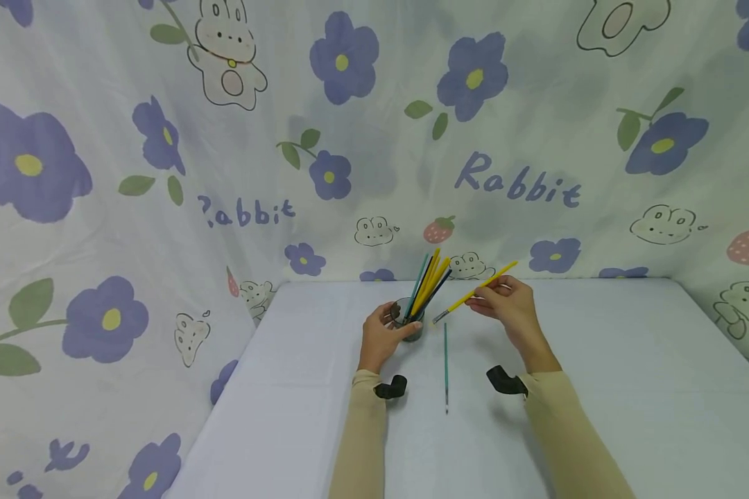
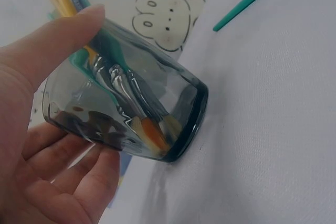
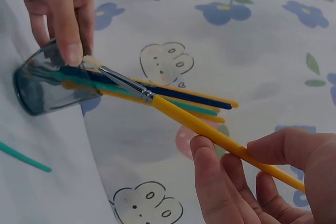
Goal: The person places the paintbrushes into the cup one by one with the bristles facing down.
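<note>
A smoky glass cup [image 2: 163, 66] holds several paintbrushes [image 1: 431, 284] in yellow, green and dark blue, bristles down. My left hand [image 1: 382, 337] grips the cup by its rim side, thumb across the front and fingers behind. In the left wrist view the cup looks tilted. My right hand [image 1: 507, 303] pinches a yellow paintbrush [image 3: 194, 123] by its handle, its pale bristles pointing down toward the cup and lying outside it. Between the two forearms a single green paintbrush [image 1: 446, 367] lies on the white table, bristle end toward me.
The white-covered table [image 1: 630, 416] runs back to a hanging cloth [image 1: 399, 180] printed with flowers and rabbits. More of this cloth hangs along the left side. Black wrist mounts [image 1: 507, 380] stick out from both sleeves.
</note>
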{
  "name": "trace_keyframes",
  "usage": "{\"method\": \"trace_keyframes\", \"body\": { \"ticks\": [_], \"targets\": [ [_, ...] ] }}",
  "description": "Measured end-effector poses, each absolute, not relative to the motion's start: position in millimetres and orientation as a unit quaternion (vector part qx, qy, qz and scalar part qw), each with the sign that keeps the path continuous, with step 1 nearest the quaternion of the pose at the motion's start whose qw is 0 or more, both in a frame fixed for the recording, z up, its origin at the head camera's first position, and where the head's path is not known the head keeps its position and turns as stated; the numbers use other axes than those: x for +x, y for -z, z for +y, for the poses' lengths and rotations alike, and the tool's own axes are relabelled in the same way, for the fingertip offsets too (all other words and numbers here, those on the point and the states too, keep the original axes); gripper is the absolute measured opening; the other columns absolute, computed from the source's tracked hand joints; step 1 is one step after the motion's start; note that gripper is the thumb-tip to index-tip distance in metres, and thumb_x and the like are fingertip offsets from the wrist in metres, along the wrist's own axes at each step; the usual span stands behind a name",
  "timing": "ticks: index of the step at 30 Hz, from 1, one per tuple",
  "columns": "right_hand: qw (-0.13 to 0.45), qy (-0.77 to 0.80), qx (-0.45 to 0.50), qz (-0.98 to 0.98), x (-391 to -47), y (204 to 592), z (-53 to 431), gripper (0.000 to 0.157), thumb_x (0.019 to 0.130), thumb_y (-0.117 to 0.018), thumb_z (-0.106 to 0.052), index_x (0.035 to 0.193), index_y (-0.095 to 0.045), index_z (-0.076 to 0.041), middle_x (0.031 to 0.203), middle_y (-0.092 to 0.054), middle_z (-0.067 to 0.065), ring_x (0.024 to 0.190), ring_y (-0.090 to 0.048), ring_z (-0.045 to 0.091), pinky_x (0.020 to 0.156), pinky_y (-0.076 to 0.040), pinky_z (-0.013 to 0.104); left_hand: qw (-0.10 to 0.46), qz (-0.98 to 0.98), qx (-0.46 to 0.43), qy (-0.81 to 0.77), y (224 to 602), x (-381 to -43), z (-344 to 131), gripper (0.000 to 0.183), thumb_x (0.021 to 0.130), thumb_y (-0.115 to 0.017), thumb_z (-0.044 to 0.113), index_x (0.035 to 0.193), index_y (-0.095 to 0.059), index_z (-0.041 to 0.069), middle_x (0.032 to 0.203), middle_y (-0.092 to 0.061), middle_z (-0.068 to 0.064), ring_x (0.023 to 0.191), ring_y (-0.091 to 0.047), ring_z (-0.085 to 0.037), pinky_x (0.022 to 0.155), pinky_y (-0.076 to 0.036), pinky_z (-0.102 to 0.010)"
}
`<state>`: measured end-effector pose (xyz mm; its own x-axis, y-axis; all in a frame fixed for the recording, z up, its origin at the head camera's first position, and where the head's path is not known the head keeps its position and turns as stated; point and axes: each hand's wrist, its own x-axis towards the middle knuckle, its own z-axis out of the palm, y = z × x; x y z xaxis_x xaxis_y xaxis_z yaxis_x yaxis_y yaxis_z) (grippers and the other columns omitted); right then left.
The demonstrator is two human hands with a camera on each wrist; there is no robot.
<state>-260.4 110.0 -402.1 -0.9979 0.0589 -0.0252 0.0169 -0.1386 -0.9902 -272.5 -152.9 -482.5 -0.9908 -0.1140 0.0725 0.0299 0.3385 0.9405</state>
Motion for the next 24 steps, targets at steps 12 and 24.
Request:
{"method": "trace_keyframes", "body": {
  "ticks": [12,24],
  "targets": [
    [0.039,-0.755,-0.021,-0.654,-267,389,90,0.026,0.097,-0.069,-0.006,0.116,-0.054,0.004,0.087,-0.073,-0.003,0.076,-0.078,0.012,0.077,-0.066,0.028,0.064,-0.814,0.017,0.577,482,-271,-155,0.084,0.076,-0.092,0.039,0.145,-0.057,0.008,0.141,-0.063,-0.015,0.134,-0.059,-0.034,0.114,-0.052,-0.046],
    [0.053,-0.735,-0.034,-0.675,-273,390,72,0.036,0.097,-0.071,-0.013,0.125,-0.054,0.003,0.101,-0.070,0.009,0.077,-0.078,0.009,0.077,-0.065,0.025,0.067,-0.814,0.014,0.577,485,-274,-155,0.082,0.077,-0.092,0.037,0.145,-0.058,0.008,0.139,-0.065,-0.014,0.132,-0.061,-0.032,0.114,-0.053,-0.045]
  ]
}}
